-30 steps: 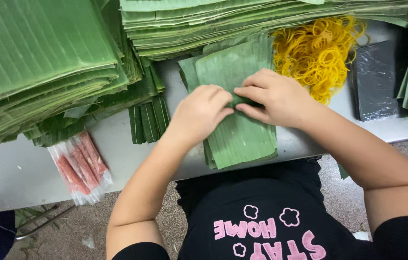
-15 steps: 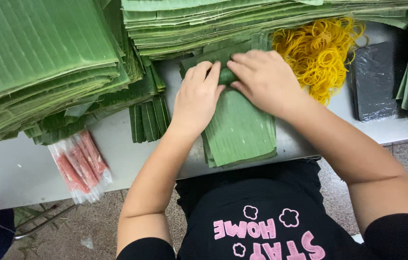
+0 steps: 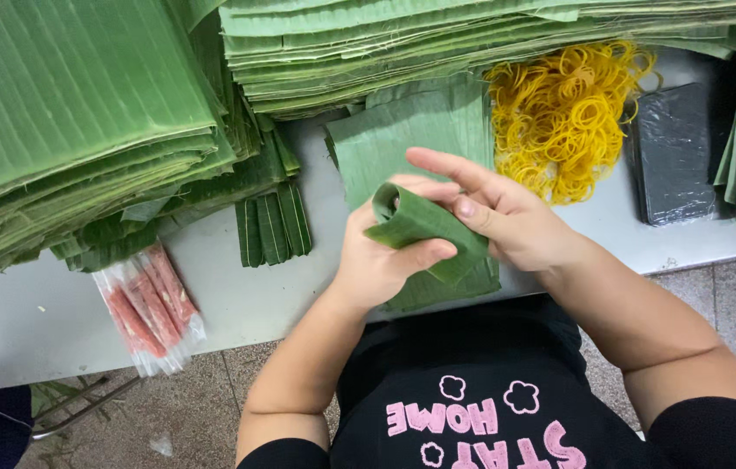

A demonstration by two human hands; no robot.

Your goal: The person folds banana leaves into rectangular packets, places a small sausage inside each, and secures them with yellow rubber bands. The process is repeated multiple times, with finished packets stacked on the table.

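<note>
My left hand [image 3: 383, 254] and my right hand [image 3: 500, 217] together hold a rolled green banana-leaf parcel [image 3: 411, 221], lifted off the table in front of my chest. The left thumb presses along its lower side; the right thumb and fingers close around its right end. Under the hands lies a short pile of cut leaf sheets [image 3: 411, 139] on the grey table [image 3: 238, 300]. A heap of yellow rubber bands [image 3: 572, 117] sits just beyond the right hand.
Tall stacks of banana leaves [image 3: 81, 113] fill the left and the back [image 3: 472, 39]. A few narrow folded leaf strips [image 3: 272, 227] lie left of my hands. A clear packet of pink-red sticks [image 3: 149, 306] rests near the front edge. A black slab [image 3: 676, 156] lies right.
The hands were pressing and rolling the leaf flat on the pile; now they have lifted the rolled parcel off the sheets toward my body.
</note>
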